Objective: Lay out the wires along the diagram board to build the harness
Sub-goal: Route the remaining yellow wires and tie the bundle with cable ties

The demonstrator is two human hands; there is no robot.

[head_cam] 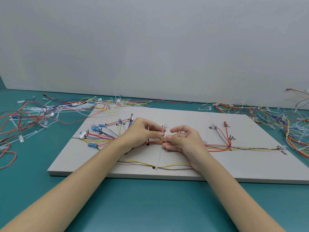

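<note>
With both my left hand (pixel 143 131) and right hand (pixel 182 139) pinching the wire bundle (pixel 155 142) at the diagram board (pixel 250 164) centre, the bundle's long axis runs 9-to-3 o'clock, directly beneath my equally near fingertips (pixel 161 134).

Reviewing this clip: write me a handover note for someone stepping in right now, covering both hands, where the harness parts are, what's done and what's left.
Left hand: fingers curled, pinching at the wire bundle mid-board, apparently with a white cable tie.
Right hand: fingertips pinching the same spot from the other side.
Diagram board: wires fan out to blue connectors on the left; red wires branch up on the right; a yellow and dark pair runs to the far right end.
Done: most wires laid; one tie already on the front yellow loop.
Left: finish this centre point. Loose wires lie on the table beyond the board.
</note>
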